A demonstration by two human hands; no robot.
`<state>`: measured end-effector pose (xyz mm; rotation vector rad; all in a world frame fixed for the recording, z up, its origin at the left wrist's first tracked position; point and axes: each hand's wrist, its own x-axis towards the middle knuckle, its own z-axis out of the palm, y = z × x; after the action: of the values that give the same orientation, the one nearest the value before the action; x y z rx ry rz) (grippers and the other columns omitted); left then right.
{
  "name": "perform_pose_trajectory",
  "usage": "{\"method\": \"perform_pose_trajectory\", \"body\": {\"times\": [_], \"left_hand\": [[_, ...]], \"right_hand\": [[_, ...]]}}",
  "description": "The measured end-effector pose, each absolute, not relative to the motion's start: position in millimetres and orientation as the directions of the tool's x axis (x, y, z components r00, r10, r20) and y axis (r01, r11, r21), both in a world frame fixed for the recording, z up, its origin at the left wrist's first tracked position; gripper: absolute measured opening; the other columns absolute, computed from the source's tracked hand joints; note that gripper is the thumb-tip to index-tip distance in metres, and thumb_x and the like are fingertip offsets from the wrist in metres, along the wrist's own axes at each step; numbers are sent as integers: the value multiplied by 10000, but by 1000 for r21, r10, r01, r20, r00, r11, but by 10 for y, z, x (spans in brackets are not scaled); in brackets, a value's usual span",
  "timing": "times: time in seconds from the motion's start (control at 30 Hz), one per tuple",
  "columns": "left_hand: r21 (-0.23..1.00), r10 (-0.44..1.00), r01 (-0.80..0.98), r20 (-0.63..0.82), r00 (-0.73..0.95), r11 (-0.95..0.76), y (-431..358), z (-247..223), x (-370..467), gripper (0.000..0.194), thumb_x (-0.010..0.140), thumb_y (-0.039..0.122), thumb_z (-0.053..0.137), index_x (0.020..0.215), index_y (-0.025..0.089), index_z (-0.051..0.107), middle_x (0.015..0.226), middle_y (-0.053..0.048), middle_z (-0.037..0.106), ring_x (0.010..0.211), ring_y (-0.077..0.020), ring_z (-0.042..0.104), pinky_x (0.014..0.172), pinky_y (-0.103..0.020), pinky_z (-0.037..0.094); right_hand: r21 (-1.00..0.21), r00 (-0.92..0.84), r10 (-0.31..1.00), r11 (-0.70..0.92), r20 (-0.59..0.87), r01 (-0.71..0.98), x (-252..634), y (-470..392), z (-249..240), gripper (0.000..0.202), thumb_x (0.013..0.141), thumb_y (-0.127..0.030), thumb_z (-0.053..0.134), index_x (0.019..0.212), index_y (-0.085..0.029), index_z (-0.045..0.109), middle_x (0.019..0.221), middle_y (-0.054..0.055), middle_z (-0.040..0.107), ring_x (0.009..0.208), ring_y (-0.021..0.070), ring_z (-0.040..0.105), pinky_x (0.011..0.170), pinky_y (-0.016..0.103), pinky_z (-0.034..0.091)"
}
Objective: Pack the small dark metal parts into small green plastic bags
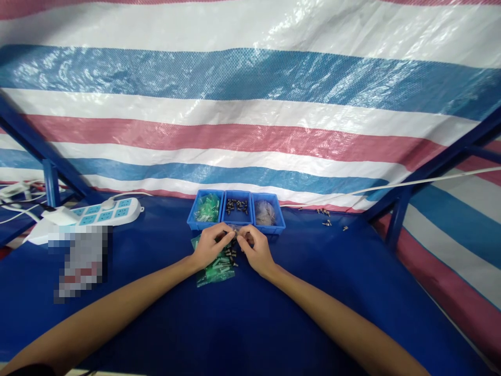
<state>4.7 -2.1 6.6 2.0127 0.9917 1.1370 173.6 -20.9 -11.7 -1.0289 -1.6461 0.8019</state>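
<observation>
- Head view: a clear plastic piece [236,227] lies between the fingertips of the left hand [209,246] and the right hand [258,251], just in front of the middle blue bin [237,219]; neither hand is clearly nearer, and its long axis cannot be told.
- The left grip appears pinched on the piece's left side, thumb and fingers together.
- The right grip, fingers bent, appears clamped on its right side; what else the fingers hide cannot be told.
- Small metal fittings [231,253] lie just below and between the hands, beside and partly over a green bag [219,271] on the bench [297,303].
- The left bin [195,226] holds green plastic, the middle one dark fittings, the right bin [274,230] clear plastic.
</observation>
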Motion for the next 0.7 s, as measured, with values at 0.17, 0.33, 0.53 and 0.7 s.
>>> {"method": "perform_pose_trajectory", "body": {"times": [0.17,0.33,0.53,0.7], "left_hand": [[786,836,317,422,352,-530,-22,73,50,279,902,376,515,770,151,613,634,5,559,558,-104,482,540,-214,356],[778,829,325,419,371,-538,-17,76,45,273,903,357,517,749,147,600,649,6,557,551,-94,479,549,-214,360],[837,852,246,396,343,-488,-11,61,44,229,899,361,518,904,154,616,798,-21,602,525,-76,469,505,-201,385],[851,860,217,404,312,-479,-23,41,33,248,907,380,498,876,154,596,750,-11,582,520,-77,468,493,-195,391]], "right_hand": [[-874,-121,910,415,397,251,1737,-210,-112,195,896,-341,497,773,-191,518,629,-21,488,574,116,477,543,228,411],[-868,-116,905,425,409,258,1741,-204,-116,260,903,-352,490,696,-195,477,609,-28,453,560,112,456,535,225,389],[-854,-141,890,456,434,252,1748,-207,-115,280,903,-366,498,690,-186,524,664,-11,463,585,115,462,541,229,392],[-828,-168,869,495,466,265,1748,-222,-89,267,900,-348,513,706,-181,590,680,3,497,604,124,478,555,245,393]]}}
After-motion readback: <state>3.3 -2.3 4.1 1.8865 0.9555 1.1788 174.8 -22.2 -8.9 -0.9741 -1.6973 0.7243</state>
